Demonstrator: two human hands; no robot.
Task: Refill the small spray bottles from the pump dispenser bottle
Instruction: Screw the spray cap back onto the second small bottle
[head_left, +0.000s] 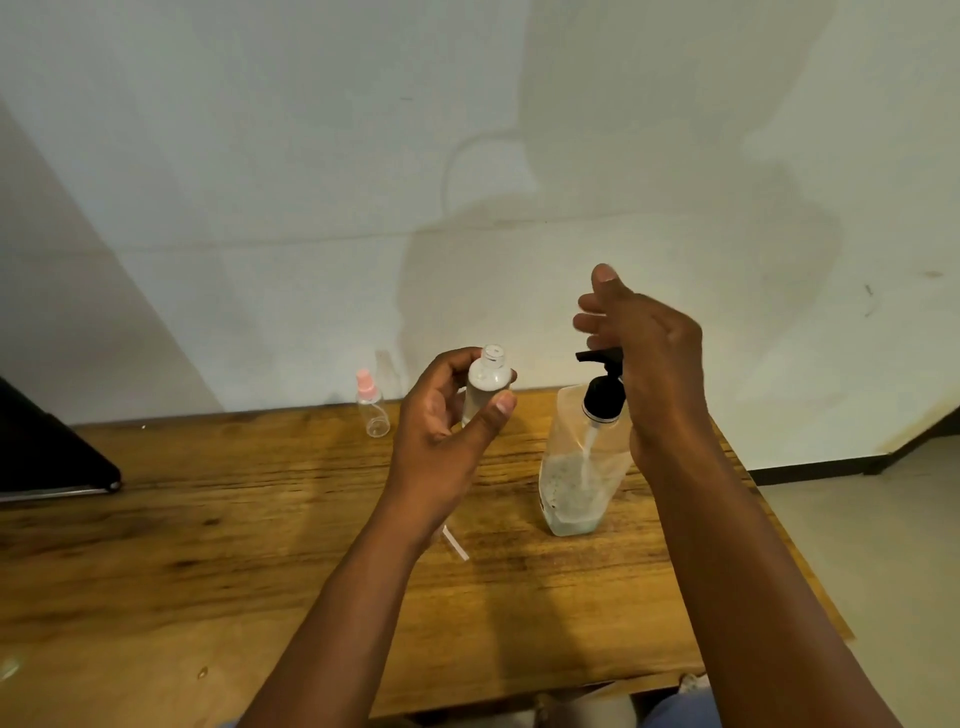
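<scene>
My left hand (447, 415) grips a small clear spray bottle (485, 382) with its cap off, held upright above the wooden table (260, 545). The open neck is to the left of the pump's black nozzle and apart from it. My right hand (644, 353) rests on the black pump head (602, 389) of the clear pump dispenser bottle (574, 483), fingers fairly straight. The dispenser stands on the table, about a third full of pale liquid. A second small spray bottle (371, 410) with a pink top stands at the table's back edge.
A thin white spray tube (456, 544) lies on the table below my left wrist. A dark flat object (47, 452) juts in at the left edge. A white wall rises right behind the table; the table's right edge drops to the floor (883, 545).
</scene>
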